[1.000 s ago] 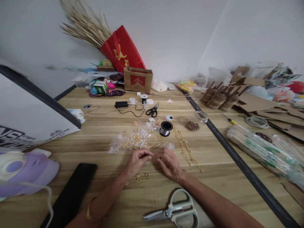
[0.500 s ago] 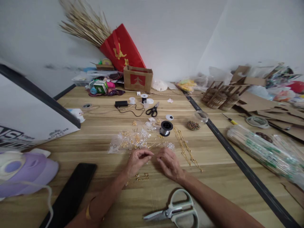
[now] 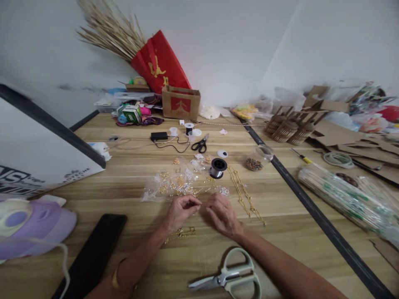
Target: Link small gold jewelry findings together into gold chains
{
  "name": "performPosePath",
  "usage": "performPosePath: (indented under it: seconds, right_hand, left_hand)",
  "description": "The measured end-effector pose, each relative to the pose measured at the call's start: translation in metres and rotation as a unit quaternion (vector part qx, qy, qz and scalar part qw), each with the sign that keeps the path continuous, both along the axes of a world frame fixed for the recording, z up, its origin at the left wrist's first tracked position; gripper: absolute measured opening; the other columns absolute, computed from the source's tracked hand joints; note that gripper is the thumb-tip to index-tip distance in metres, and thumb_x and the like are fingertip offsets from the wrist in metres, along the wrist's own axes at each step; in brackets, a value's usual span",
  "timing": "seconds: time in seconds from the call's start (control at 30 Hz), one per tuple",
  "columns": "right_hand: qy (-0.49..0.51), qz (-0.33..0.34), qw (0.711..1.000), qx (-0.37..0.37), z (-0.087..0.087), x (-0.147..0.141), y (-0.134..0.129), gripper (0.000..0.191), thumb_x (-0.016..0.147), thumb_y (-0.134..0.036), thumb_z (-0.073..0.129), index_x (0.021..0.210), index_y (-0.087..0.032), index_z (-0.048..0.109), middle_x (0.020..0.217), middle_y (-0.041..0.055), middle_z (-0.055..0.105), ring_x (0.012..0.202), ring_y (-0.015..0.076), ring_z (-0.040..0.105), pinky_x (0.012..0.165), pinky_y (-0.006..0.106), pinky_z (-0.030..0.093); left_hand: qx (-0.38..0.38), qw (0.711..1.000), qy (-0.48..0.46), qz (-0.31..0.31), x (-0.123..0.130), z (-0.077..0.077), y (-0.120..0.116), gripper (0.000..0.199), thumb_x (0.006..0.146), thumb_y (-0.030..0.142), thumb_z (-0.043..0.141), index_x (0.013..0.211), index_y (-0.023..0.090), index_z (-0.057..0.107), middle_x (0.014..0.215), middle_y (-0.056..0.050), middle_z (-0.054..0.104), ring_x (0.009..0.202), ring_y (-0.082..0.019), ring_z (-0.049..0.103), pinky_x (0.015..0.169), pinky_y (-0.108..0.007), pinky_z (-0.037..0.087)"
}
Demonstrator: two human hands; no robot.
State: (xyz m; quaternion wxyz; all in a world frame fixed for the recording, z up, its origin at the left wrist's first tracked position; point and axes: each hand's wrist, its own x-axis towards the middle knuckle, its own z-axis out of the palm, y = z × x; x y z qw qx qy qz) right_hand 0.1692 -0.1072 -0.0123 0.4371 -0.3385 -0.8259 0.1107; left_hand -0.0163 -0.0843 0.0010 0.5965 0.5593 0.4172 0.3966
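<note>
My left hand (image 3: 183,211) is closed in a pinch at the middle of the table, with something too small to make out at its fingertips. Just right of it, my right hand (image 3: 222,216) rests with fingers curled; what they hold, if anything, is hidden. Beyond both hands lie clear bags of small gold and silver findings (image 3: 170,185) and a black spool of wire (image 3: 218,168). A long gold chain (image 3: 241,191) stretches to the right of my right hand. A short gold chain (image 3: 181,234) lies below my left hand.
Large grey-handled scissors (image 3: 230,276) lie near the front edge, a black phone (image 3: 92,253) at left. Farther back are black scissors (image 3: 200,144), a tub of beads (image 3: 254,163) and a cardboard box (image 3: 181,104). Wrapped sticks (image 3: 339,197) lie at right.
</note>
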Motion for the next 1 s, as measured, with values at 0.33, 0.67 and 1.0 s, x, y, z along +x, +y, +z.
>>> performPosePath:
  seconds: [0.33, 0.67, 1.0]
  right_hand:
    - [-0.001, -0.002, 1.0, -0.003, 0.0035, -0.0006, -0.0008, 0.01, 0.089, -0.014, 0.046, 0.09, -0.018, 0.055, 0.078, 0.0059, 0.059, 0.076, 0.0188, 0.051, 0.07, 0.034, 0.044]
    - [0.0, -0.003, 1.0, -0.006, -0.0004, 0.0006, -0.0009, 0.009, 0.089, -0.014, 0.047, 0.092, -0.019, 0.055, 0.08, 0.0061, 0.059, 0.078, 0.0193, 0.052, 0.071, 0.035, 0.045]
    - [-0.001, -0.002, 1.0, -0.003, 0.003, 0.0003, -0.0009, 0.01, 0.09, -0.015, 0.046, 0.091, -0.019, 0.055, 0.078, 0.0055, 0.059, 0.077, 0.0188, 0.052, 0.07, 0.033, 0.045]
  left_hand:
    - [-0.002, 1.0, -0.007, 0.0, 0.0002, 0.0007, -0.0003, 0.012, 0.062, 0.021, 0.074, 0.069, 0.012, 0.071, 0.067, -0.004, 0.068, 0.064, -0.012, 0.059, 0.061, -0.022, 0.045]
    - [0.001, 1.0, -0.009, 0.002, -0.0001, 0.0023, 0.0002, 0.014, 0.06, 0.024, 0.076, 0.067, 0.013, 0.071, 0.067, -0.004, 0.068, 0.063, -0.013, 0.058, 0.06, -0.022, 0.045]
    - [-0.014, 1.0, -0.023, -0.015, -0.0014, 0.004, 0.0018, 0.016, 0.059, 0.026, 0.078, 0.065, 0.014, 0.07, 0.068, -0.004, 0.068, 0.065, -0.013, 0.059, 0.064, -0.023, 0.046]
